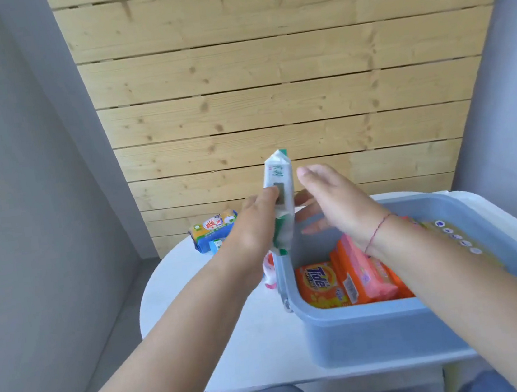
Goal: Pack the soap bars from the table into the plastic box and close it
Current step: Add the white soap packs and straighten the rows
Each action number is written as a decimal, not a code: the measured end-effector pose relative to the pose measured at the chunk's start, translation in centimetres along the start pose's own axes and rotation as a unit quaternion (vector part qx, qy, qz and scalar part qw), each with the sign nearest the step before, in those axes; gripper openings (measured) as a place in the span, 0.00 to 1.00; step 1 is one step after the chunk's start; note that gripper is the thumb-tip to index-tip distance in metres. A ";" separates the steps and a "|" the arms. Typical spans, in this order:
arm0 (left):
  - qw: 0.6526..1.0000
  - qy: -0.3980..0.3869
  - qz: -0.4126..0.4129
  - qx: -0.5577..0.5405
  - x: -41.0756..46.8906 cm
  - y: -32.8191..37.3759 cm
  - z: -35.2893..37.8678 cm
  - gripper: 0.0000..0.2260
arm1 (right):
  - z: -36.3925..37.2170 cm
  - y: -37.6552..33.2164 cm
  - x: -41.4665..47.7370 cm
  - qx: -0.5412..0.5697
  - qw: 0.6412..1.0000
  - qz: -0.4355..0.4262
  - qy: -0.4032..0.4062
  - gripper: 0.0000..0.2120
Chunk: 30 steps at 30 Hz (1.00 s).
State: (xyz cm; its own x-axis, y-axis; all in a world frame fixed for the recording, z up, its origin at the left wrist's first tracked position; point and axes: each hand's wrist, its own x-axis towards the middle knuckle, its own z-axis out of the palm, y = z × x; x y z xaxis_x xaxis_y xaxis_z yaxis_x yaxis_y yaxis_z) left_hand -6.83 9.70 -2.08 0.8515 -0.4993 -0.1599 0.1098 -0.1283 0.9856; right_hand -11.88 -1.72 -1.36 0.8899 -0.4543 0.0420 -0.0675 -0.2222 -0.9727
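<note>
— while my left hand holds this white-and-green bar upright, ask what you like.

— why upright, and not flat?

— i judge it slots in better on edge. the bars already in the box stand on edge too: the orange tide bar against the near left corner, a pink one just beside it. my thumb is on the near face, fingers wrapped behind, so i'm gripping it by its lower half, just above the box's left rim.

— and your right hand?

— open, palm turned toward the bar, fingers spread, holding nothing. it hovers over the far part of the box, near the bar but apart from it. i'd say it's there to take or steady the bar.

— what's left on the table?

— a yellow-and-blue bar at the far left, well apart from the box, with something small just beside it that i can't make out. a red-and-white pack peeks out under my left wrist, touching or nearly touching the box wall; i can't tell which.

— the lid?

— a white panel lies under or behind the box on the right; whether that's the lid i can't say. closing looks a good way off, with bars not yet packed.

— any risk?

— the wrapper looks slick, so a loose grip could let it slide.
</note>
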 end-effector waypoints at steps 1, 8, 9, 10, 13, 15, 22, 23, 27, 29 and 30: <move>1.000 -0.026 -0.006 0.015 -0.7 0.1 1.1 0.22 | -0.8 -0.1 0.0 0.012 1.000 0.012 -0.013 0.23; 0.992 -0.081 -0.002 0.095 -1.1 0.2 -0.3 0.15 | -4.2 2.7 -0.7 -0.264 0.961 0.085 0.000 0.28; 0.995 -0.031 0.023 0.095 -0.1 -0.2 -1.6 0.12 | -4.2 3.1 -1.0 -0.283 0.955 0.089 -0.011 0.30; 0.995 0.034 0.039 0.084 1.1 -0.9 -3.0 0.08 | -4.1 3.6 -1.2 -0.311 0.946 0.089 -0.018 0.34; 0.973 0.206 0.011 0.106 5.9 -4.7 -6.3 0.04 | -3.4 4.5 -1.8 -0.424 0.904 0.050 -0.011 0.39; 0.944 0.218 -0.082 0.233 8.8 -8.1 -6.6 0.10 | -2.7 5.0 -1.9 -0.490 0.871 0.029 0.003 0.34; 0.866 0.105 -0.128 0.473 13.3 -13.1 -3.3 0.32 | -1.6 6.5 -2.0 -0.621 0.784 0.015 -0.026 0.33; 0.851 0.074 -0.127 0.505 13.9 -13.1 -3.3 0.30 | -1.6 6.5 -1.9 -0.616 0.788 0.011 -0.023 0.33; 0.800 0.001 -0.079 0.595 14.7 -13.4 -3.9 0.30 | -1.7 6.3 -2.0 -0.584 0.812 0.019 -0.010 0.33; 0.783 -0.036 -0.030 0.620 14.2 -13.4 -4.4 0.33 | -1.7 6.1 -2.0 -0.573 0.819 0.021 -0.008 0.32; 0.786 -0.044 -0.013 0.617 13.8 -13.2 -4.6 0.33 | -1.7 6.0 -2.0 -0.569 0.822 0.024 -0.009 0.32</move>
State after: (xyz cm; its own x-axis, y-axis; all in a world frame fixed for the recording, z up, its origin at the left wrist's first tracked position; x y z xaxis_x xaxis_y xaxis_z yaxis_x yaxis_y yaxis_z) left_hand 5.82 8.41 -17.06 0.8127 -0.5328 -0.2361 -0.4999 -0.8456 0.1874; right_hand -14.85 -3.65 -6.91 0.8798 -0.4753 -0.0027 -0.4717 -0.8724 -0.1280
